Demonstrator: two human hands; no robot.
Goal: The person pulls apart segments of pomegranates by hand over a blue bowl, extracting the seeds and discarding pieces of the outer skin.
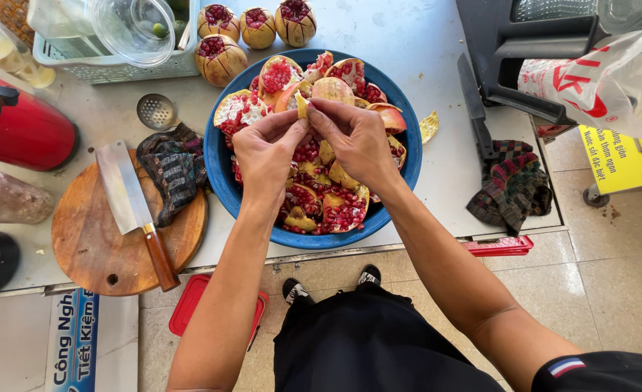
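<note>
Pale yellow pomegranate piece [303, 106] pinched between fingertips of left hand [264, 152] and right hand [357, 139], both grips narrow and closed on it, held over blue bowl [218, 170] of broken pomegranate. Beyond the grip, four topped whole pomegranates [221, 59]. Left of the grip, dark cloth [174, 170], cleaver [126, 196] lying on round wooden board [88, 243], all on grey worktop [415, 29].

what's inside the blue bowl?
The blue bowl holds broken pomegranate pieces with red seeds and yellow rind. Both hands, left hand and right hand, cover the middle, so the contents beneath them are hidden.
</note>
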